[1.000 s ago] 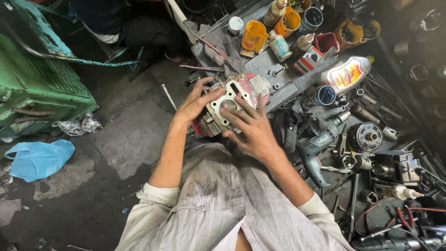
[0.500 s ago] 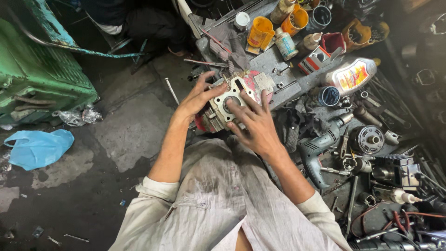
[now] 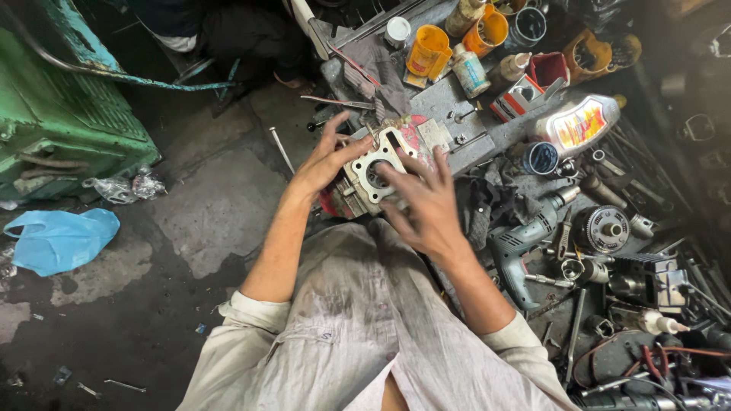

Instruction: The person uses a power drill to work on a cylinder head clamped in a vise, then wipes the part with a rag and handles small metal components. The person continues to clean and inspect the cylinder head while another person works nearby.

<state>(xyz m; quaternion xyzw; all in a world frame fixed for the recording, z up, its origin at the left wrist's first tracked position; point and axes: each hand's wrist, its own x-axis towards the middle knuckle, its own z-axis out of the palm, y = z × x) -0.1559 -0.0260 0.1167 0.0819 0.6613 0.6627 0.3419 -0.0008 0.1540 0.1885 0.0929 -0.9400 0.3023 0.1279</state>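
Two bare hands meet on a grey metal engine cylinder block (image 3: 375, 176) with a round bore and a pale gasket face, which sits at the near edge of a cluttered grey metal tabletop (image 3: 449, 106), just in front of the person's lap. The left hand (image 3: 329, 156) cups the block's left side, fingers spread and curled over its far corner. The right hand (image 3: 425, 199) lies against the right side with fingers fanned wide — its fingertips rest on the gasket face beside the bore. Neither hand closes fully; both press on the block from opposite sides.

Farther back on the tabletop stand an orange plastic cup (image 3: 428, 52), a small white bottle (image 3: 469, 70) and a red open box (image 3: 548, 70). To the right lies a white oil bottle (image 3: 577, 123) on its side, and nearer, a grey-green electric drill (image 3: 527, 237) among loose metal parts. On the left, well apart from the hands, a crumpled blue plastic bag (image 3: 59, 239) rests on the dark concrete floor (image 3: 213, 213) — beside a green metal machine housing (image 3: 68, 114).
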